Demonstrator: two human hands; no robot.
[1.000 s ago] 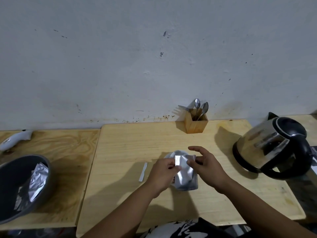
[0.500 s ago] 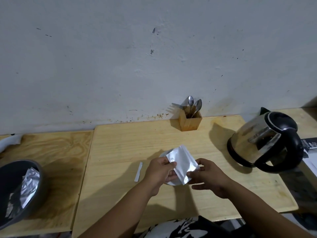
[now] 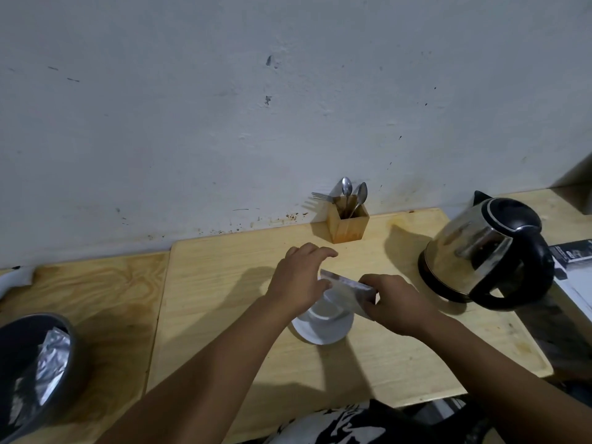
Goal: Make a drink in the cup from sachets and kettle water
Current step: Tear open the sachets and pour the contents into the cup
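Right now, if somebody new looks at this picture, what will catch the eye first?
First, both hands at the centre: the right hand tips a silver sachet over the white cup, while the left hand hovers beside it with fingers spread. Next, the shiny steel kettle on the right, then the wooden cutlery holder by the wall.

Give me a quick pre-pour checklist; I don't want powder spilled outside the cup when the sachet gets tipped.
1. Sachet gripped: ok, the right hand pinches it.
2. Sachet above the cup: ok, it sits over the cup's right side.
3. Sachet torn open: cannot tell, its top edge is blurred.
4. Cup steady: ok, it stands upright on its saucer.
5. Left hand clear of the cup mouth: not ok, it covers the left rim.
6. Kettle clear of the pour: ok, it stands apart on the right.
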